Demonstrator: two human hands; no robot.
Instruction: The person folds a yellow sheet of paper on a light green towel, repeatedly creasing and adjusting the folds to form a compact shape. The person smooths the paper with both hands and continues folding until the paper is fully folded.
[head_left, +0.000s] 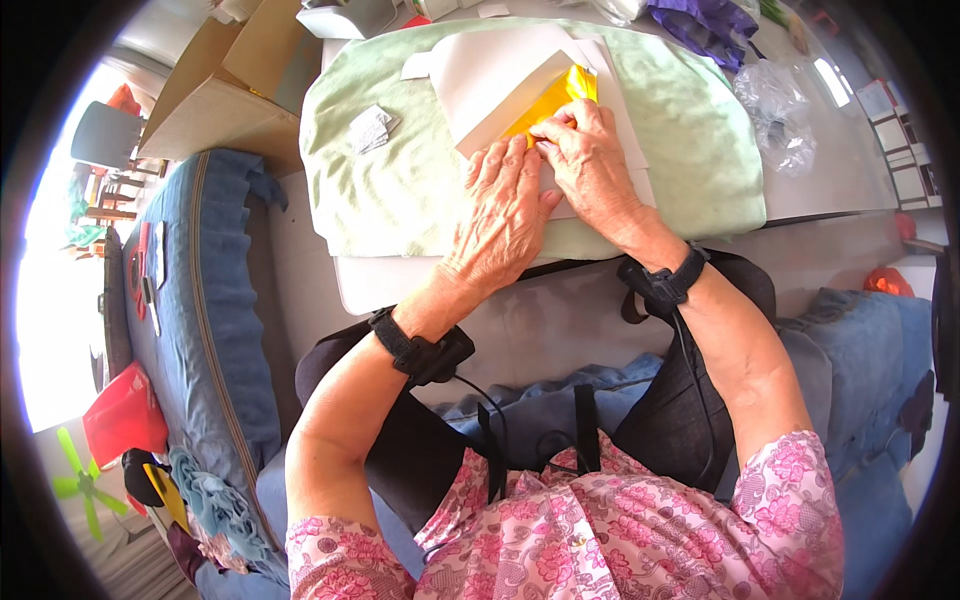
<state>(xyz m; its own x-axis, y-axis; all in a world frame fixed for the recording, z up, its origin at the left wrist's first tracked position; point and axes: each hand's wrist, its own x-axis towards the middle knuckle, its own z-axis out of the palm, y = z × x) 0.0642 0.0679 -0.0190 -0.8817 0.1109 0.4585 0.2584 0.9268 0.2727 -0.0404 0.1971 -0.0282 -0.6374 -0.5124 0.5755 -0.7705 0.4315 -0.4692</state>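
A shiny yellow sheet (556, 98), perhaps paper or foil, lies slantwise along the edge of a large white sheet of paper (490, 75). My left hand (500, 215) rests flat on the white paper, its fingers stretched out and the tips close to the yellow strip's lower end. At the yellow sheet's near edge, my right hand (592, 175) has its thumb and fingers pinched together on it. More white paper (625, 125) shows beneath and to the right. My fingers cover part of the yellow sheet.
A pale green cloth (690, 150) covers the table. Small white paper pieces (373, 128) lie to the left. A cardboard box (225, 85) stands at the far left, clear plastic (780, 115) and a purple bag (705, 25) at the far right. Blue-covered seating (180, 300) borders the left.
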